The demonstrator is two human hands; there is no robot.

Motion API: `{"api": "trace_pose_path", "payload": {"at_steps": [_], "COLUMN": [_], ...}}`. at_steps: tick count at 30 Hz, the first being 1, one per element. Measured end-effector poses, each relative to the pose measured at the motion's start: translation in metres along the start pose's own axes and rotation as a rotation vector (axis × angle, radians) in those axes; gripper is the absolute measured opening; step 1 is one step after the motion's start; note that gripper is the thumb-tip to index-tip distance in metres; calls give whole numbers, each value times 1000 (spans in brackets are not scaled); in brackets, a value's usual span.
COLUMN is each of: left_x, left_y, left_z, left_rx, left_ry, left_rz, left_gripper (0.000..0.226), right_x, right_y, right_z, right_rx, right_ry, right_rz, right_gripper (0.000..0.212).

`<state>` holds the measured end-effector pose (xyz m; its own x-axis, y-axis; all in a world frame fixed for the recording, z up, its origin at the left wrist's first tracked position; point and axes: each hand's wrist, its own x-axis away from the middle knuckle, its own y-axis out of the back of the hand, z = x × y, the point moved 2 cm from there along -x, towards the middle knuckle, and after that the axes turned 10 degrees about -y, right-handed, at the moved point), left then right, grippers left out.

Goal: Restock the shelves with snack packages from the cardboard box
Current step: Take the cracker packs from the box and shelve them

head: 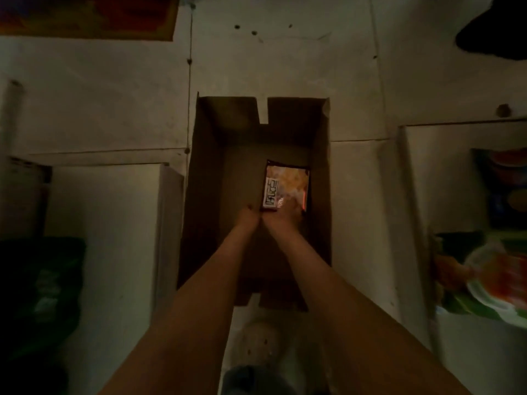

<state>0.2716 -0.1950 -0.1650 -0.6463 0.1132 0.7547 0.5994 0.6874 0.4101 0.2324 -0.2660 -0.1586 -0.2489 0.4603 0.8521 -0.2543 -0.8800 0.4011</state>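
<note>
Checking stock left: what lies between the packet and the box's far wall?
Head view: only bare box floor between the packet and the box's far wall.

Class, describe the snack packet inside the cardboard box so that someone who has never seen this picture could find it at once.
Start at the open brown cardboard box on the pale tiled floor, between the white shelves. Both bare hands, left and right, reach down to its bottom. There lies the flat orange snack packet with a white label, the only packet in view in the box.
</note>
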Motion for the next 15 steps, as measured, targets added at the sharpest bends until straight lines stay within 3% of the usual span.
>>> {"api": "trace_pose_path", "payload": {"at_steps": [4,9,12,15], "left_x": [-70,-88,-82,-45], "left_y": [-25,-32,-21,0], "left_z": [5,16,16,0], "left_rx": [129,387,439,437], "left_ry": [34,118,106,55], "left_rz": [91,144,114,9], "left_gripper": [41,38,44,44], "right_x": [-76,-104,-88,-69], "right_y": [-18,-24,-30,-37], "right_z": [9,-4,-5,-14], "right_rx": [-62,-323,-415,-455], "right_ry": [-167,-351,-383,-385], "right_rz": [-157,-212,-109,134], "right_gripper": [92,79,75,92]}}
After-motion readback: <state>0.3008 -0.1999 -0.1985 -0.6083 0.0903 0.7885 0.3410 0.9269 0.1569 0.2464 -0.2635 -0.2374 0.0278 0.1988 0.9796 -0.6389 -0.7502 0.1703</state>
